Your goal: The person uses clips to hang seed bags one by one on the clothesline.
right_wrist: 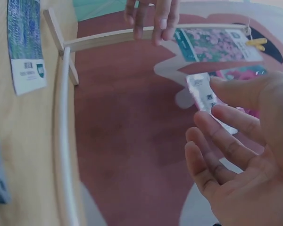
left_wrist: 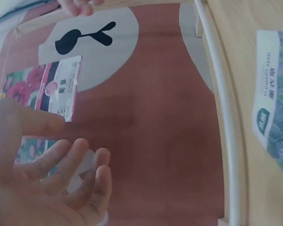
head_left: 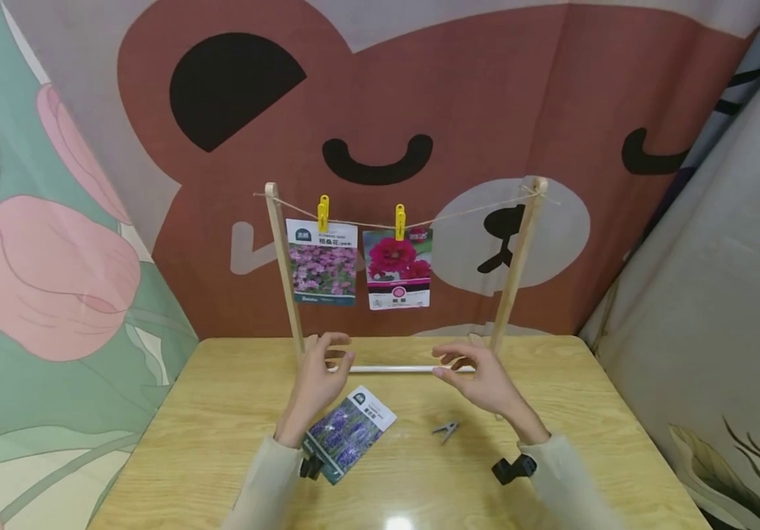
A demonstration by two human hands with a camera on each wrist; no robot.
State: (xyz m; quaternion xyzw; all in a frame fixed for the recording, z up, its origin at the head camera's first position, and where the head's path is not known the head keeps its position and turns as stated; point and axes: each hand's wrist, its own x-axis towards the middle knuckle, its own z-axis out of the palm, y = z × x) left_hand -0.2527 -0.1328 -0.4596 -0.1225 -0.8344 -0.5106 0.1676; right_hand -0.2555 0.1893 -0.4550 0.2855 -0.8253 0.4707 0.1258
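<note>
My left hand (head_left: 322,374) is raised over the table with its fingers loosely bent and nothing between them. Opposite it, my right hand (head_left: 482,377) hovers in a similar pose, also holding nothing. Behind the hands, two seed packets hang from a string: one with pale pink flowers (head_left: 322,269) and one with deep red-pink flowers (head_left: 398,266). A yellow clothespin (head_left: 323,213) clips the first, another yellow clothespin (head_left: 400,222) the second. On the table lie a purple-flower seed packet (head_left: 356,430), partly behind the left wrist, and a grey clothespin (head_left: 447,429).
A frame with two wooden posts (head_left: 519,254) carries the string (head_left: 462,212); a white rod (head_left: 393,369) joins its foot. The wooden table (head_left: 174,456) ends at a bear-print curtain (head_left: 479,96). A dark wrist camera (head_left: 514,469) sits under the right sleeve.
</note>
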